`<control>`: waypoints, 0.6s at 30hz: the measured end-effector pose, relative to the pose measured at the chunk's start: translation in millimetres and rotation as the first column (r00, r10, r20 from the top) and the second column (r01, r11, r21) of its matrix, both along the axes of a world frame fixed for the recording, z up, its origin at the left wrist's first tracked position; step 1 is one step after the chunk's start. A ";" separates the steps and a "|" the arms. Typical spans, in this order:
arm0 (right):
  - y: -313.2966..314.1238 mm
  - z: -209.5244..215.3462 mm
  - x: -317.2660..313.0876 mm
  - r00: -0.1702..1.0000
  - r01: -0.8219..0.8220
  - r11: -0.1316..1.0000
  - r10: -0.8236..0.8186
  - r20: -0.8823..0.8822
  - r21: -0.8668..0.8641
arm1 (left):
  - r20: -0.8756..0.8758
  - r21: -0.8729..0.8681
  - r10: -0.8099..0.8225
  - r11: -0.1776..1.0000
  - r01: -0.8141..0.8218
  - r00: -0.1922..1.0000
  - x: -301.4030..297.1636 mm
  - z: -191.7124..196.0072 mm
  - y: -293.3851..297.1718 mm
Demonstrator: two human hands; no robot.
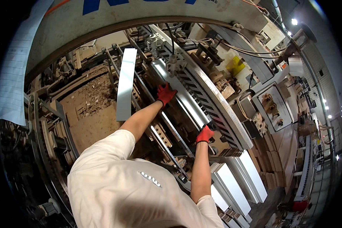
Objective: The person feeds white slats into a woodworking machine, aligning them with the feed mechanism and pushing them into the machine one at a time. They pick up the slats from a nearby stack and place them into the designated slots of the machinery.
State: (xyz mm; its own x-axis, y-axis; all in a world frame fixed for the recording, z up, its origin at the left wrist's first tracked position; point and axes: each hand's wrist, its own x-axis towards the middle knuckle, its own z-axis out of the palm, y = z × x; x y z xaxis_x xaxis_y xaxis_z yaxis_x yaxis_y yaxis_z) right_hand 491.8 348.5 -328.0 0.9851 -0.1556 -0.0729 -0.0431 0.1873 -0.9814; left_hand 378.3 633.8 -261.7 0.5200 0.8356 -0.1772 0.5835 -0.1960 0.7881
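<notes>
A long, glossy white panel [186, 99] lies slantwise in the machine, along its striped guide rail. My left hand [165, 94], in a red glove, rests on the panel's near edge around mid-length with its fingers spread. At the panel's right end is my right hand [206, 133], in a red glove with black fingers, which are curled around that end. A second white board [126, 85] lies across the rails left of my left forearm, apart from both hands.
Stacks of white boards [233, 182] stand at the lower right. The long metal beam [216, 102] with clamps borders the panel on its far side. Metal rails [163, 142] cross below my arms. A dusty bed with debris [93, 102] lies left, and paper sheets [13, 72] hang at the far left.
</notes>
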 end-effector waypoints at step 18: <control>-54.8 73.5 -114.0 0.921 -0.194 0.864 0.324 0.217 -0.465 | -0.082 0.346 -0.200 0.913 0.216 0.976 -7.5 -24.0 -57.9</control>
